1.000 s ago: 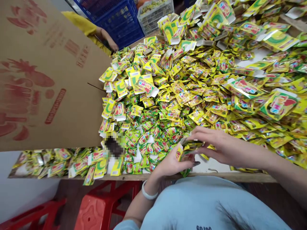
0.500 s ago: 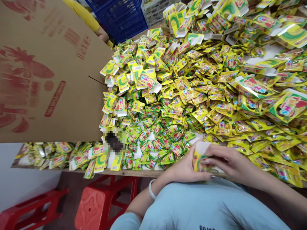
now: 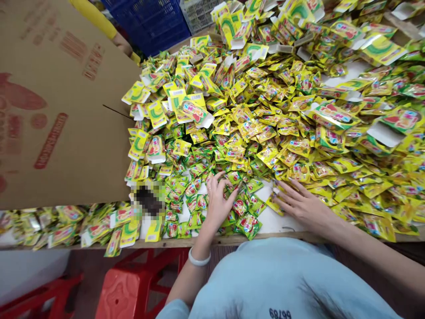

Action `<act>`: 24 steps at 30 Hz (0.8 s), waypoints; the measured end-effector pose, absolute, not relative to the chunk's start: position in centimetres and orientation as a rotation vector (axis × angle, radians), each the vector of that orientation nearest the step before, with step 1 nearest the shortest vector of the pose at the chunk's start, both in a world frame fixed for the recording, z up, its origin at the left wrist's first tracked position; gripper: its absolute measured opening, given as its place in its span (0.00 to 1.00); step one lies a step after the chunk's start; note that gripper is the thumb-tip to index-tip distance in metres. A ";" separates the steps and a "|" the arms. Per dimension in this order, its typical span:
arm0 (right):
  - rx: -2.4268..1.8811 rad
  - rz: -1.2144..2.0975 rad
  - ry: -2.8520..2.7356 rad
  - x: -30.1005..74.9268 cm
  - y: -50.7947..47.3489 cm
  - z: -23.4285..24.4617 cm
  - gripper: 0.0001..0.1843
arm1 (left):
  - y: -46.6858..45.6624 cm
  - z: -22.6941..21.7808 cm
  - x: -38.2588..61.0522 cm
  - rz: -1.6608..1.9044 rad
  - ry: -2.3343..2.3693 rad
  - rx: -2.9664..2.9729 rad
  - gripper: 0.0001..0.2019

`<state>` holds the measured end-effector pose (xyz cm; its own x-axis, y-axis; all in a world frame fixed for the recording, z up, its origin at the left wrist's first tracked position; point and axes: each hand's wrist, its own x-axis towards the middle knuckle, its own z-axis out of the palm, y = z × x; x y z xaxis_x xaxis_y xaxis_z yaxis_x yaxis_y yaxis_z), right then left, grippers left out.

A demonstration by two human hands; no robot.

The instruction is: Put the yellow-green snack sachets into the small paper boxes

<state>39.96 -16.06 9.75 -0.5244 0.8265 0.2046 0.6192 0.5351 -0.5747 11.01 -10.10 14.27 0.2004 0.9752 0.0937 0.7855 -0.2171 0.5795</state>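
Observation:
My left hand point(image 3: 219, 198) rests on a heap of small green candy packets point(image 3: 247, 225), its fingers bent and thumb apart, touching a few of them. It carries a ring and a white wristband. My right hand point(image 3: 302, 206) lies palm down with fingers spread at the edge of the yellow packets point(image 3: 335, 188), fingertips over one of them. Between the two hands a patch of white table surface point(image 3: 265, 195) shows. Yellow-and-green cartons with white flaps lie over the pile, one open carton point(image 3: 396, 124) at the right.
A big brown cardboard box point(image 3: 83, 146) stands at the left. Behind it a person's yellow sleeve point(image 3: 94, 20) shows. Blue crates point(image 3: 149, 24) and a grey crate point(image 3: 201, 15) are at the back. Red stools point(image 3: 119, 288) stand below the table's wooden edge point(image 3: 219, 240).
The small carton that both hands held near the body is no longer in them. My left hand has reached forward to the green packets, and my right hand has spread onto the yellow ones.

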 end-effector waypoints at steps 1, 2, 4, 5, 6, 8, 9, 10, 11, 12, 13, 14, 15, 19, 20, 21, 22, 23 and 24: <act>-1.113 0.583 -2.364 39.3 -15.8 9.5 0.23 | -10.4 14.5 11.2 0.724 1.602 1.961 0.05; -1.074 0.599 -2.363 39.0 -15.6 9.6 0.22 | -10.6 14.7 11.3 0.807 1.561 1.815 0.06; -1.073 0.742 -2.242 38.4 -15.0 10.3 0.19 | -10.9 15.2 11.8 0.915 1.486 1.508 0.12; -1.093 0.843 -2.129 38.0 -14.7 10.9 0.17 | -11.0 15.4 12.1 0.934 1.457 1.393 0.15; -1.111 0.942 -1.993 37.3 -14.4 11.6 0.14 | -11.1 15.7 12.5 0.936 1.433 1.322 0.17; -1.119 1.083 -1.730 35.4 -13.6 13.0 0.09 | -11.2 16.5 13.3 0.924 1.385 1.279 0.18; -1.114 1.110 -1.628 34.2 -13.1 13.7 0.09 | -11.2 16.9 13.7 0.923 1.362 1.273 0.18; -1.106 1.118 -1.554 33.1 -12.6 14.4 0.10 | -11.3 17.4 14.1 0.922 1.336 1.259 0.20; -1.101 1.124 -1.498 32.1 -12.2 14.9 0.13 | -11.4 17.8 14.3 0.929 1.309 1.239 0.23; -1.098 1.138 -1.452 31.3 -11.9 15.4 0.15 | -11.5 18.2 14.5 0.939 1.289 1.220 0.26; -1.099 1.164 -1.404 30.7 -11.8 15.8 0.16 | -11.8 18.5 14.7 0.944 1.278 1.208 0.28; -1.100 1.207 -1.350 30.3 -11.8 16.0 0.17 | -12.1 18.6 14.9 0.949 1.278 1.202 0.28; -1.098 1.265 -1.290 30.2 -11.8 16.0 0.17 | -12.4 18.5 15.0 0.962 1.284 1.207 0.28; -1.039 1.587 -1.137 30.4 -12.1 14.8 0.28 | -13.6 16.0 15.1 1.050 1.285 1.309 0.20; -1.028 1.640 -1.139 30.6 -12.1 14.4 0.31 | -13.5 15.3 14.7 1.051 1.271 1.382 0.18; -1.029 1.667 -1.149 30.7 -12.1 14.1 0.30 | -13.1 14.7 13.9 1.035 1.268 1.476 0.17; -1.044 1.665 -1.159 30.8 -12.0 13.9 0.27 | -12.4 14.4 12.9 1.010 1.294 1.579 0.16; -1.070 1.644 -1.167 31.1 -11.9 13.8 0.24 | -11.3 14.4 11.4 0.985 1.361 1.679 0.16; -1.102 1.616 -1.176 31.3 -11.8 13.8 0.21 | -9.8 14.9 9.6 0.957 1.488 1.757 0.16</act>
<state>31.34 -11.83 13.77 -0.2673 0.9476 -0.1748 -0.1254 -0.2141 -0.9687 9.57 -9.75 14.87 0.0950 0.9875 0.1256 0.5242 -0.1569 0.8370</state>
